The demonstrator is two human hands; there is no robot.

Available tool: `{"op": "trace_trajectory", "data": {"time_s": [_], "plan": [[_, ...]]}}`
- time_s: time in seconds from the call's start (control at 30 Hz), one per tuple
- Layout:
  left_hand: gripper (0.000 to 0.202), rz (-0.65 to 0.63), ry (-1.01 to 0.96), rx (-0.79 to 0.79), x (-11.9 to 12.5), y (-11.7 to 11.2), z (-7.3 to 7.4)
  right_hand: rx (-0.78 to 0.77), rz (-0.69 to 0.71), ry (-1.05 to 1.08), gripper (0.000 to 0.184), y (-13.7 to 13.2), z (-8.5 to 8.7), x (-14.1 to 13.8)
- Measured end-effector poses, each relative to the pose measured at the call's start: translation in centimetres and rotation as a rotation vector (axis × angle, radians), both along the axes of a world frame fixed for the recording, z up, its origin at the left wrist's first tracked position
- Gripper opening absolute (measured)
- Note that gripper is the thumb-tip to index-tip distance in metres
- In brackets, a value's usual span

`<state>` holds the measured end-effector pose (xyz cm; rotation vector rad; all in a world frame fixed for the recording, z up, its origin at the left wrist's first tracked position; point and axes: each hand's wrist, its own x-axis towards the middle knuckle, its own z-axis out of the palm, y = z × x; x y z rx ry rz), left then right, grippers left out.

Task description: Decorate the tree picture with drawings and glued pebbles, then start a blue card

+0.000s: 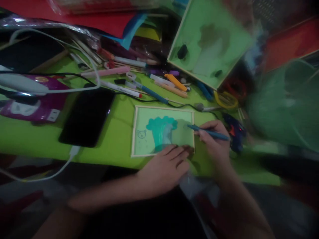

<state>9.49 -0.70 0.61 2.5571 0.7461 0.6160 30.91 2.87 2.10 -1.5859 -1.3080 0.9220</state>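
One framed drawing [142,116] on one green table [119,132]; on the drawing, one teal shape [158,131] and one small animal face [141,134]. Right hand [214,139] at the drawing's right edge, fingers clamped on one blue pen [217,134], tip over its right part; cannot tell whether it touches. Left hand [168,166] across the drawing's lower edge, palm down, fingers extended, slightly apart. Left of the drawing: one phone [87,116]. Beyond the drawing: one orange marker [175,82], one larger framed panel [189,68].
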Motion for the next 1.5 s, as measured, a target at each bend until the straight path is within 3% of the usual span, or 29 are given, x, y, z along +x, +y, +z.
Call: {"op": "trace_trajectory", "data": {"time_s": [1.5], "plan": [[0.021, -0.015, -0.012, -0.008, 0.0, 0.0, -0.1, 0.019, 0.093, -0.117, 0.009, 0.8, 1.2, -0.7]]}}
